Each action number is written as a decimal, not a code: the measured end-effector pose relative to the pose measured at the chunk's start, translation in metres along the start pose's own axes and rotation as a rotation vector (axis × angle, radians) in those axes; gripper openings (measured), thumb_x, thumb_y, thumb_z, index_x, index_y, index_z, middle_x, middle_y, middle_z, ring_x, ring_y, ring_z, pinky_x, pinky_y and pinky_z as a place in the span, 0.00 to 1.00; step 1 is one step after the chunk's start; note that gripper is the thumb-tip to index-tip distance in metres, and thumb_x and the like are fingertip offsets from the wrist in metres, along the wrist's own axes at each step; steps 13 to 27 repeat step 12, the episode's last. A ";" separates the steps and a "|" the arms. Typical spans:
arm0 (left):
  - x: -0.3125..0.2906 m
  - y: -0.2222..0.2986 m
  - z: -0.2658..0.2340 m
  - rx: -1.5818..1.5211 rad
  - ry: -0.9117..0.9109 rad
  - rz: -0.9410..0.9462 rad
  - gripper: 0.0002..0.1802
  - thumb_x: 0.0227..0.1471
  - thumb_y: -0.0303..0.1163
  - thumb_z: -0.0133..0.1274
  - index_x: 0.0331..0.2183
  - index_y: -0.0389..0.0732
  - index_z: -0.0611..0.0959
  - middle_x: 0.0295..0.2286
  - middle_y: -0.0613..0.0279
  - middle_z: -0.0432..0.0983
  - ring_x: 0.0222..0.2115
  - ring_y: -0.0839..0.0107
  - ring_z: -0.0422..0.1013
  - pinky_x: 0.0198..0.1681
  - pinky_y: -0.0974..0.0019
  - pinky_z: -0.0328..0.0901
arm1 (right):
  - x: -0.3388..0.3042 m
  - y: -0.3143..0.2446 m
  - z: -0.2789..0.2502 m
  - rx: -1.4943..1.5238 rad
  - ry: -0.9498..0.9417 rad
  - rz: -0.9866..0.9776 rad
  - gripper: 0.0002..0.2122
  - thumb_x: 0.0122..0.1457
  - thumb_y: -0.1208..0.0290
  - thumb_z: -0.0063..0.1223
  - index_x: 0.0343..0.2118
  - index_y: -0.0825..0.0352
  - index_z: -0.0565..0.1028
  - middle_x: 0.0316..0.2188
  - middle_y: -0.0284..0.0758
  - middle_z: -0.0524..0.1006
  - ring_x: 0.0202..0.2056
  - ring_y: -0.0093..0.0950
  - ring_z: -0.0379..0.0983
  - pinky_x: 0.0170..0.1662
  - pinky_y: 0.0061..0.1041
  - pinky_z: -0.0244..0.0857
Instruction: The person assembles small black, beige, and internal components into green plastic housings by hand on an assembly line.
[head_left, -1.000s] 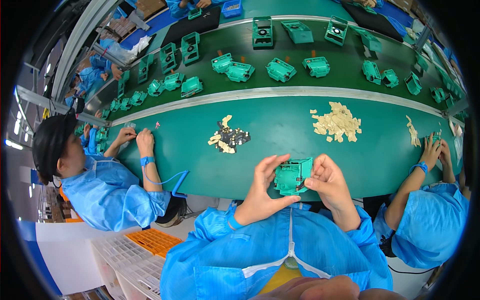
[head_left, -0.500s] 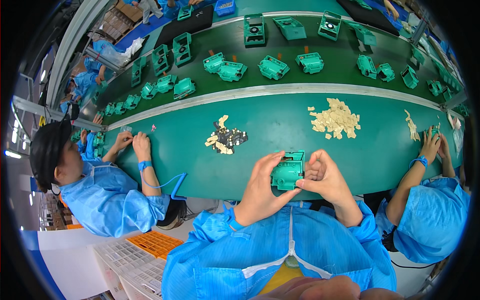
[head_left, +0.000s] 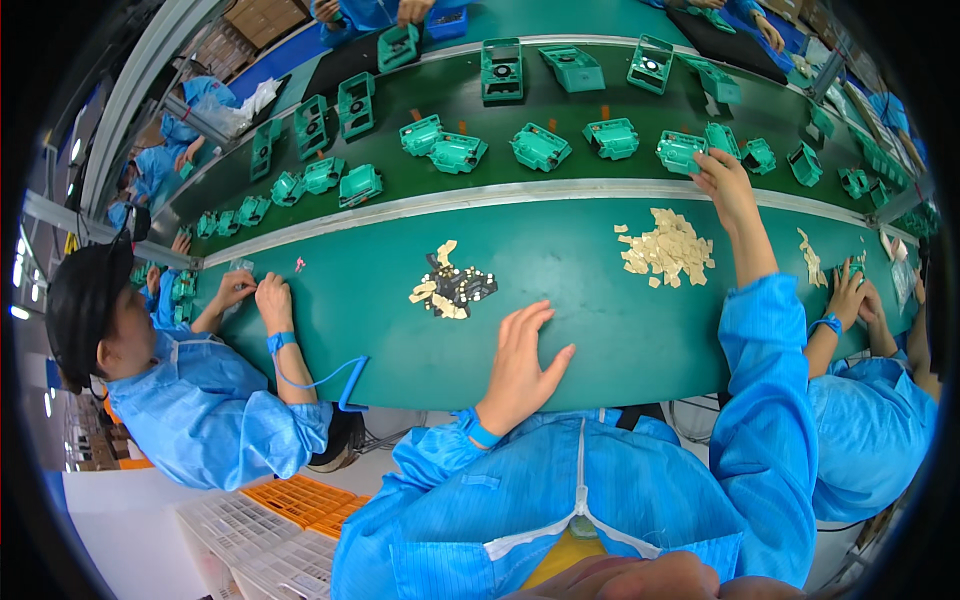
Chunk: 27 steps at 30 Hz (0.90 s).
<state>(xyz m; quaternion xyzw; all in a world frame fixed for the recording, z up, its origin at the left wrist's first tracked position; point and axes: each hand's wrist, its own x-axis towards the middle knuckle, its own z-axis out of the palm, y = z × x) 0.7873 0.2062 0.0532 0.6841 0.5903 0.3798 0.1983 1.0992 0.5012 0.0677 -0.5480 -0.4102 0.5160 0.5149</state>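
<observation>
Green bench and conveyor belt [head_left: 560, 100] fill the view. On that belt sits a teal plastic housing [head_left: 681, 152], and the right hand [head_left: 725, 182] reaches far out to it, fingers curled on its edge; whether it grips I cannot tell. The left hand [head_left: 522, 365] lies flat and open, holding nothing, on the worktop [head_left: 560, 270] near a pile of small dark parts [head_left: 455, 288]. Beige pads [head_left: 668, 250] lie further right. Judging by this, a housing is being placed or fetched; drawing the arm back cleanly comes next.

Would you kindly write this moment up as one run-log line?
left hand: flat on green bench, empty | right hand: reaching to teal housing on conveyor | tan pads pile: untouched
</observation>
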 end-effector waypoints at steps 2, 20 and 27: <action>0.000 0.000 0.000 -0.056 0.001 -0.020 0.28 0.50 0.33 0.65 0.50 0.34 0.74 0.54 0.48 0.71 0.55 0.48 0.64 0.59 0.51 0.60 | 0.025 0.009 0.000 -0.079 -0.009 -0.032 0.30 0.59 0.64 0.63 0.61 0.73 0.66 0.49 0.40 0.76 0.44 0.26 0.74 0.49 0.25 0.68; 0.001 -0.003 -0.001 -0.095 -0.030 0.011 0.27 0.51 0.33 0.64 0.51 0.36 0.75 0.54 0.50 0.71 0.55 0.49 0.65 0.58 0.51 0.62 | 0.008 0.028 -0.001 -0.741 0.095 -0.274 0.25 0.62 0.57 0.58 0.57 0.69 0.73 0.52 0.44 0.77 0.53 0.36 0.74 0.56 0.32 0.66; 0.001 -0.003 -0.001 -0.095 -0.030 0.011 0.27 0.51 0.33 0.64 0.51 0.36 0.75 0.54 0.50 0.71 0.55 0.49 0.65 0.58 0.51 0.62 | 0.008 0.028 -0.001 -0.741 0.095 -0.274 0.25 0.62 0.57 0.58 0.57 0.69 0.73 0.52 0.44 0.77 0.53 0.36 0.74 0.56 0.32 0.66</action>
